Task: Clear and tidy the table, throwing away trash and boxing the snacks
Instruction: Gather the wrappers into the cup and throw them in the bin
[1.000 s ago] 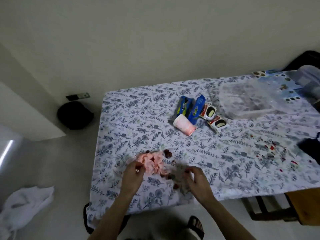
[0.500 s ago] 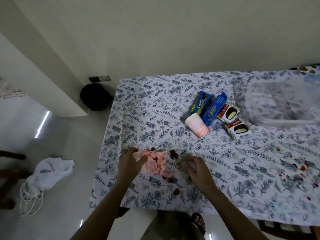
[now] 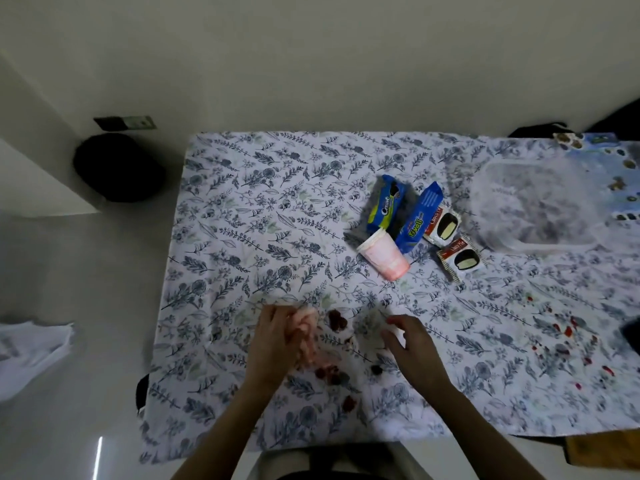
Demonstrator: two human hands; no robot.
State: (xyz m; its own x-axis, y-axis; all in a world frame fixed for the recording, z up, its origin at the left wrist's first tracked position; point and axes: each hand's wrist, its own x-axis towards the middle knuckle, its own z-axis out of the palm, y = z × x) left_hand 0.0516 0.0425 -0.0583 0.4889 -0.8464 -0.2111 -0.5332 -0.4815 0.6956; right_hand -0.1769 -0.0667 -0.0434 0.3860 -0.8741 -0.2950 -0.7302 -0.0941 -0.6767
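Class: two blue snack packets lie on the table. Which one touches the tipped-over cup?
The plain blue Tivoli wafer packet: its lower end meets the tipped pink-stained paper cup. The blue packet with yellow-green band lies just behind, apart.

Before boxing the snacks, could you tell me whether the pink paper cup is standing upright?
No, the pink paper cup lies tipped on its side on the floral tablecloth, beside the blue biscuit packets.

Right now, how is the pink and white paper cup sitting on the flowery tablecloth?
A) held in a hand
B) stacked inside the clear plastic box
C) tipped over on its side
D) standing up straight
C: the pink and white paper cup lies on its side on the flowery tablecloth, beside the blue snack packets, apart from both hands and outside the clear plastic box.
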